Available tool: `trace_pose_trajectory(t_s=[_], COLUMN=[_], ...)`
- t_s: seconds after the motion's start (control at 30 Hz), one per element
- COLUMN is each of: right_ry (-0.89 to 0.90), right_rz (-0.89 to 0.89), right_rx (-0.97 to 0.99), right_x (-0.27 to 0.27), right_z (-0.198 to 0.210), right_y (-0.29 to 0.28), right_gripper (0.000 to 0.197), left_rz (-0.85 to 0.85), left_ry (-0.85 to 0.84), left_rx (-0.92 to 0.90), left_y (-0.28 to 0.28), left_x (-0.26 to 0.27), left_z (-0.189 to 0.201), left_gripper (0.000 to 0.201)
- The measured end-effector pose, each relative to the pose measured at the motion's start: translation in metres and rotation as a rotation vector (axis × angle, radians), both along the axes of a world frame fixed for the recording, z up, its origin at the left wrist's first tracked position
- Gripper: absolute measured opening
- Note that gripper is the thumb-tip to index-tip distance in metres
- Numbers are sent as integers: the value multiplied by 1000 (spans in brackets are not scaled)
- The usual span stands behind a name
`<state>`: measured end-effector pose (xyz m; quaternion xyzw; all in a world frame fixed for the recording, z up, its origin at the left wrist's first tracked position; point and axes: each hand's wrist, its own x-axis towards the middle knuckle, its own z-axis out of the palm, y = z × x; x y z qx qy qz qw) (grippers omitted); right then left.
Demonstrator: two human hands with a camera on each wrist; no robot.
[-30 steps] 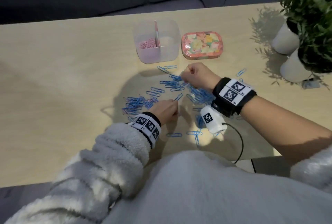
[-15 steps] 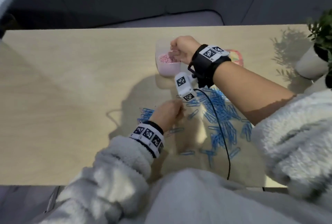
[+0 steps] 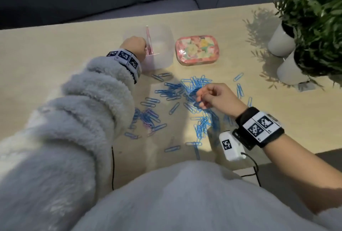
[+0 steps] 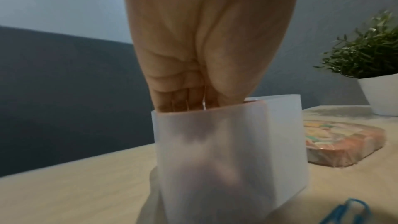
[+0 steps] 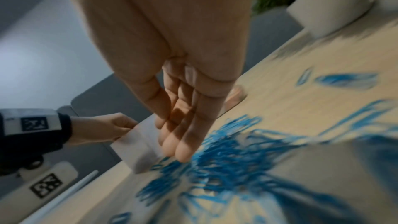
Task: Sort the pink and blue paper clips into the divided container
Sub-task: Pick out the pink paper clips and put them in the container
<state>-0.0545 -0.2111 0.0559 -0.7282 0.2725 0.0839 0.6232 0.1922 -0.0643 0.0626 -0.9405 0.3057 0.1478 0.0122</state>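
Pale wood table (image 3: 55,49) stretches out under you, and closest to your body a few stray blue clips lie near its front edge. Just past them the main heap of blue paper clips (image 3: 187,90) spreads across the middle, with a smaller cluster to its left that seems to have a few pink ones mixed in. Your right hand (image 3: 214,97) hovers over that heap, fingers loose and nearly straight, holding nothing. Farther out, your left hand (image 3: 134,45) dips into the left compartment of the divided container (image 3: 162,58), fingertips down inside it behind the frosted wall; whether they pinch a clip I cannot tell. Pink clips lie in that compartment. Beside the container sits a flowery pink tin (image 3: 197,50), and off at the far right two white plant pots (image 3: 281,41).
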Motion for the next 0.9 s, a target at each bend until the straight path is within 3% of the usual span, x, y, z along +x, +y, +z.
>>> trace_pose_trajectory(t_s=[0.13, 0.23, 0.3, 0.4, 0.53, 0.7, 0.8, 0.9], right_ry=[18, 16, -24, -55, -64, -242, -414, -402], right_rz=[71, 277, 409, 584, 608, 425, 595, 824], right_rx=[-308, -530, -602, -664, -762, -917, -910, -910], right_x=[-44, -66, -74, -79, -79, -84, -91, -93], right_z=[-17, -32, -40, -50, -55, -58, -60, -65], right_y=[-22, -19, -6, 13, 14, 8, 29, 47], right_gripper=[25, 27, 16, 30, 23, 20, 5, 6], left_rz=[60, 18, -17, -34, -24, -46, -8, 17], left_ry=[-1, -172, -228, -21, 215, 172, 132, 170], left_rx=[-222, -438, -494, -443, -301, -206, -223, -258], left_y=[9, 24, 35, 55, 79, 82, 81, 81], left_x=[-8, -35, -70, -131, -194, -238, -243, -245], left_z=[6, 10, 4, -14, -40, -59, -61, -64], left_gripper=[32, 29, 23, 13, 10, 22, 14, 12])
